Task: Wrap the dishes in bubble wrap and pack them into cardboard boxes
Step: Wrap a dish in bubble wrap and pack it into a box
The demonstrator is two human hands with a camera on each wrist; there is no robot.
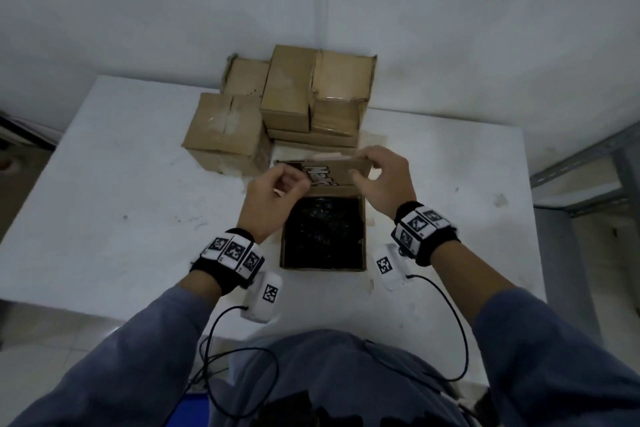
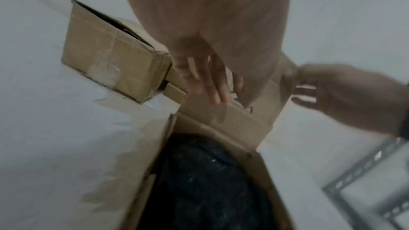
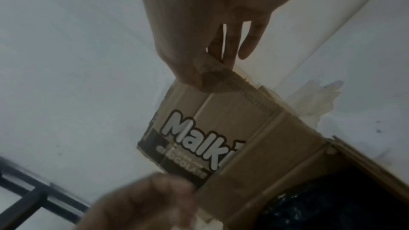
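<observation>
We see a brown cardboard box (image 1: 323, 265) whose raised flap (image 3: 205, 139) carries bubbly white lettering outlined in black above a dark band with pale print. Inside lies a black bundle (image 1: 325, 232) flecked with small glints. Behind it, the stacked boxes (image 1: 287, 94) are plain tan, one streaked with cloudy tape. We note the table (image 1: 114, 201) is white with grey smudges. Our wristbands (image 1: 232, 251) are black, bearing white tiles with black square-patterned markers. The sleeves (image 1: 554, 357) are muted blue-grey, the cables (image 1: 453, 315) black, the shelf frame (image 1: 588, 163) grey.
</observation>
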